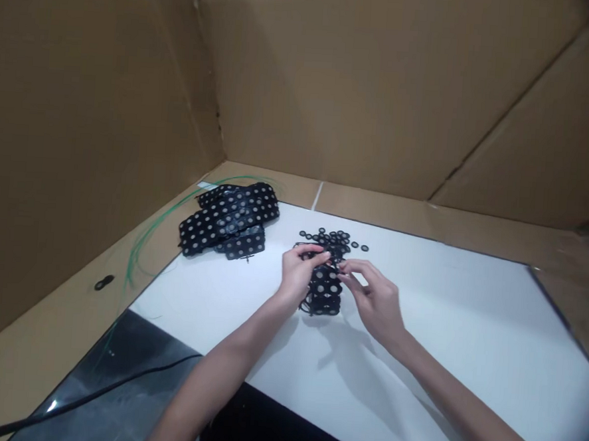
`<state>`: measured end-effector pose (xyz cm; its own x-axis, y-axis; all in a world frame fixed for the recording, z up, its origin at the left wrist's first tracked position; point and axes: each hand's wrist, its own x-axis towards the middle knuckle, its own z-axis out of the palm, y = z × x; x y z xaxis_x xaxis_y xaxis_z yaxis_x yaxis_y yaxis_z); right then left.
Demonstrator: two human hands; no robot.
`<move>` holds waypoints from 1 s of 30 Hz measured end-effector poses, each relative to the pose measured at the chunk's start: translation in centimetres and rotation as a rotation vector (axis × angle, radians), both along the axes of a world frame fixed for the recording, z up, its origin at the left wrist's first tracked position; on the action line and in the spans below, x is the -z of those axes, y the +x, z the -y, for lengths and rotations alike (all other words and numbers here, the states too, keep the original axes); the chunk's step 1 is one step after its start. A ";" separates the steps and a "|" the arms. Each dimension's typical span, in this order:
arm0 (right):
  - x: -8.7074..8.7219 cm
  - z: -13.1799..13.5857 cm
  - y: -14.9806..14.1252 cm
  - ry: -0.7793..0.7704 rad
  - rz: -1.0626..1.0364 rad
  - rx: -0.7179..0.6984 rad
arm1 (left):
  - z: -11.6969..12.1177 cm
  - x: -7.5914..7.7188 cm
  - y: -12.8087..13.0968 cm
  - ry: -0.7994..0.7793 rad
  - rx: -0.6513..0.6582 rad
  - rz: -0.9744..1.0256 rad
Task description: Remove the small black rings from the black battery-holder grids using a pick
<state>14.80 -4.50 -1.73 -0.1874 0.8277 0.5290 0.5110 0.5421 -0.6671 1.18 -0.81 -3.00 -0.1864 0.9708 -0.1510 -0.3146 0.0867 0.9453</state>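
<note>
A small black woven piece with pale round spots (326, 290) lies on the white board under both hands. My left hand (301, 266) grips its far left edge between thumb and fingers. At its right edge, my right hand (372, 293) has thumb and forefinger pinched together; what sits between them is too small to make out. Just beyond the fingers is a loose heap of small black rings (340, 238), partly hidden by the left hand. Thin black cord loops out at the left side of the woven piece.
Several larger black spotted pieces (229, 216) are stacked at the back left. Thin green strands (146, 238) curve beside them. Two joined black rings (104, 283) lie on the cardboard at left. A black cable (130, 375) crosses the dark surface. Cardboard walls (333, 83) enclose the white board (468, 311).
</note>
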 end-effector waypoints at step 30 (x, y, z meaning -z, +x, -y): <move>3.1 -9.0 6.4 -0.542 0.234 0.280 | -1.1 -2.6 -3.4 -0.104 -0.191 -0.051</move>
<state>21.24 4.51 -4.82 0.0141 0.9999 -0.0061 0.7489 -0.0146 -0.6625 -2.19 0.30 -0.40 -0.3751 0.8969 -0.2342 -0.2865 0.1281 0.9495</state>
